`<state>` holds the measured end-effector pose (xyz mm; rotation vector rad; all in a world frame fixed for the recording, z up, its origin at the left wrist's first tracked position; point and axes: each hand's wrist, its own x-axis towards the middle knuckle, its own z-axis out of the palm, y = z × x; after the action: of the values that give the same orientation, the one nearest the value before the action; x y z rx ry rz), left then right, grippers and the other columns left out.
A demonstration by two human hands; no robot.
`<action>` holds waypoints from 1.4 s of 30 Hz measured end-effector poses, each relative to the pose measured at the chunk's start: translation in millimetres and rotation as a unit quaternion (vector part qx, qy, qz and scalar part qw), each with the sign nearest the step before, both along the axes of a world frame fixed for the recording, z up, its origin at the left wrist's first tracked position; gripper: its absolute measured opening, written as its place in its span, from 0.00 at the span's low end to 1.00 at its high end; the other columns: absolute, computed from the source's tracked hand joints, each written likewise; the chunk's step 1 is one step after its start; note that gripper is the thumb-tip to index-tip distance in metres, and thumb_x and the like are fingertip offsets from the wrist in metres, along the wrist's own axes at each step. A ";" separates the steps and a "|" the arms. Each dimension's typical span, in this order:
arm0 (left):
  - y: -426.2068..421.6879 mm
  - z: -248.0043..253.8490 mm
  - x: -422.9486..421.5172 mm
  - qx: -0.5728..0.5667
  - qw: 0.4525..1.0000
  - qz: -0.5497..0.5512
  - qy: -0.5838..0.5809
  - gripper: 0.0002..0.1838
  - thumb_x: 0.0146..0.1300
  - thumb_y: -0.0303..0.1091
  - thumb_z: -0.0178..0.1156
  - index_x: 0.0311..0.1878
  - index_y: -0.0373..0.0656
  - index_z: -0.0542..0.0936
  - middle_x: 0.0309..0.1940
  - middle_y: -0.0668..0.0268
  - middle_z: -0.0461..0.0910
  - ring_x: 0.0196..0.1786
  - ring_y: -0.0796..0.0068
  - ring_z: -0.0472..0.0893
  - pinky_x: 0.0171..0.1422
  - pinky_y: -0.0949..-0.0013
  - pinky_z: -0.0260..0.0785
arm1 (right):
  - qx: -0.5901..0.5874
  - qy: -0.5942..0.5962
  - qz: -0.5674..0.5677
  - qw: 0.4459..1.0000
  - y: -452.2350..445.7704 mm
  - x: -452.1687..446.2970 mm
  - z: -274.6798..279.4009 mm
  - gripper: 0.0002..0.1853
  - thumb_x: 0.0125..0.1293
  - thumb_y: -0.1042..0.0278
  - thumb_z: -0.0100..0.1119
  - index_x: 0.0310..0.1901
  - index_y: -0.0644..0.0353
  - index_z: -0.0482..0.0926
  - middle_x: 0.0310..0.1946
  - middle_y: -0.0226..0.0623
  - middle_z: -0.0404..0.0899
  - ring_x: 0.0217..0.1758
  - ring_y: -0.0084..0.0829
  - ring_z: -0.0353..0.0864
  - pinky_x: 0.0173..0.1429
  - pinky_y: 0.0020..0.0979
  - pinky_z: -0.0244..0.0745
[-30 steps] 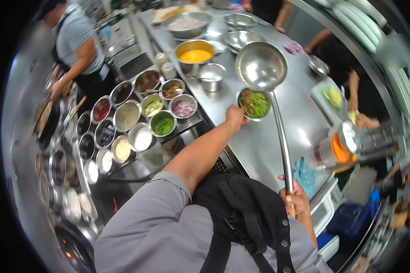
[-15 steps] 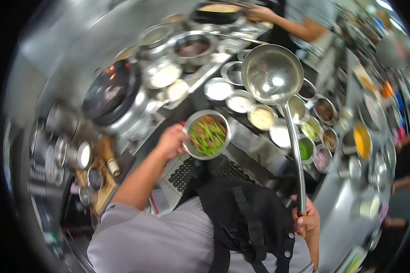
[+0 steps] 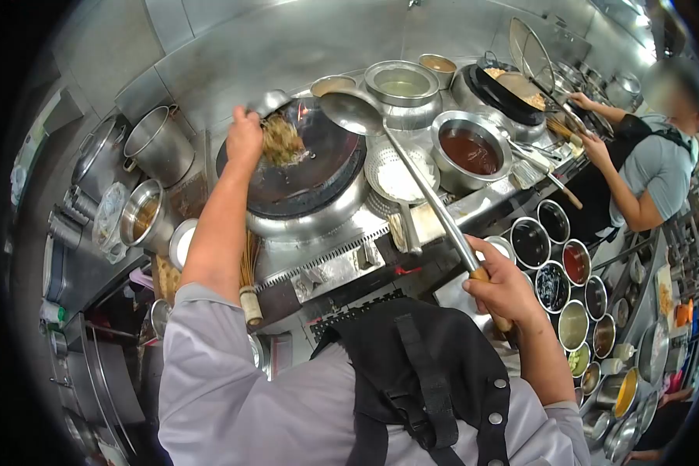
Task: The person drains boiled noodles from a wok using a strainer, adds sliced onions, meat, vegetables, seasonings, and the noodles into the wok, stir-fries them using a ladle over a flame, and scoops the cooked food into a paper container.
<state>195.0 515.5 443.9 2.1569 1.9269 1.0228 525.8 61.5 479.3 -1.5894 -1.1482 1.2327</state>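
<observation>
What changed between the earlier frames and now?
The left hand carried the metal bowl from the steel table to the wok and tipped it; the food is now spilling out. The ladle came over near the wok too. Unchanged: the right hand still grips the ladle.

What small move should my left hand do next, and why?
Probably tip the metal bowl a little further with your left hand: it leans over the wok, and the food is blurred close by its rim, so some may cling inside.
</observation>
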 end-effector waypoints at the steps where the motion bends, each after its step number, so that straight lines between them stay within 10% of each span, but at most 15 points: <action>1: 10.7 5.4 -8.6 0.094 0.995 -0.023 0.033 0.16 0.70 0.38 0.50 0.53 0.39 0.76 0.58 0.39 0.76 0.54 0.32 0.79 0.63 0.41 0.70 | -0.002 -0.003 0.000 1.000 15.4 0.0 1.0 0.38 0.62 0.78 0.63 0.75 0.55 0.64 0.24 0.32 0.75 0.20 0.24 0.73 0.27 0.27 0.73; 3: 27.5 9.1 -15.7 0.186 0.980 -0.040 0.063 0.17 0.71 0.40 0.49 0.56 0.39 0.74 0.56 0.39 0.78 0.54 0.32 0.79 0.62 0.42 0.70 | 0.055 -0.300 0.053 0.951 47.3 -1.6 4.4 0.38 0.62 0.75 0.64 0.75 0.54 0.64 0.26 0.42 0.78 0.22 0.34 0.76 0.34 0.33 0.76; 8: 15.0 -4.8 -31.0 0.075 0.987 -0.105 0.096 0.14 0.71 0.36 0.50 0.48 0.35 0.78 0.53 0.43 0.80 0.51 0.42 0.82 0.54 0.45 0.73 | 0.095 -0.409 0.117 0.900 115.8 -9.7 8.8 0.35 0.60 0.72 0.62 0.71 0.55 0.67 0.34 0.54 0.84 0.41 0.59 0.83 0.47 0.51 0.76; 11: 4.2 -14.3 -61.0 0.140 0.988 -0.070 -0.006 0.11 0.69 0.32 0.56 0.44 0.32 0.79 0.36 0.47 0.84 0.41 0.51 0.86 0.49 0.52 0.76 | 0.034 -0.397 0.169 0.902 123.5 -8.9 41.8 0.35 0.60 0.72 0.63 0.71 0.54 0.68 0.34 0.53 0.84 0.41 0.56 0.84 0.46 0.48 0.77; 13: -0.3 -11.3 -85.0 -0.023 0.988 -0.031 -0.148 0.09 0.67 0.28 0.59 0.41 0.29 0.78 0.34 0.50 0.84 0.32 0.58 0.86 0.42 0.56 0.77 | -0.036 -0.384 0.180 0.905 133.2 -15.4 55.6 0.34 0.60 0.72 0.62 0.71 0.53 0.70 0.33 0.52 0.84 0.39 0.54 0.85 0.44 0.46 0.78; 17: -9.8 -47.5 -104.3 0.007 0.829 -0.028 -0.559 0.04 0.69 0.24 0.59 0.38 0.33 0.76 0.32 0.59 0.82 0.29 0.67 0.85 0.32 0.68 0.80 | 0.053 -0.368 0.249 0.894 181.4 -19.1 -3.4 0.34 0.60 0.72 0.61 0.71 0.53 0.71 0.29 0.47 0.84 0.31 0.44 0.85 0.40 0.41 0.78; 26: -83.1 -51.3 -130.1 0.030 0.776 -0.015 -0.630 0.04 0.72 0.26 0.59 0.39 0.38 0.74 0.38 0.64 0.79 0.32 0.72 0.82 0.39 0.68 0.83 | 0.103 -0.129 0.132 0.977 267.6 -55.0 -80.5 0.34 0.62 0.72 0.61 0.72 0.59 0.68 0.24 0.27 0.74 0.23 0.20 0.73 0.27 0.26 0.70; 35: -105.3 -70.5 -150.0 0.049 0.768 -0.009 -0.638 0.10 0.72 0.26 0.61 0.33 0.41 0.71 0.34 0.67 0.76 0.32 0.75 0.81 0.38 0.70 0.83 | -0.017 -0.099 0.236 0.966 243.1 -40.5 -73.7 0.35 0.62 0.72 0.64 0.73 0.56 0.68 0.29 0.29 0.76 0.28 0.19 0.75 0.31 0.27 0.72; 42: -109.5 -79.7 -144.5 0.029 0.775 0.000 -0.631 0.11 0.71 0.26 0.62 0.33 0.43 0.70 0.31 0.68 0.74 0.30 0.79 0.77 0.36 0.71 0.82 | 0.026 -0.010 0.106 0.994 282.4 -30.8 -84.6 0.36 0.63 0.74 0.61 0.74 0.57 0.64 0.26 0.31 0.75 0.23 0.23 0.75 0.25 0.30 0.72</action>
<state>50.5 406.1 364.1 0.8471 1.1450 1.8174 495.0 344.0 394.7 -1.4720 -1.3797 1.3138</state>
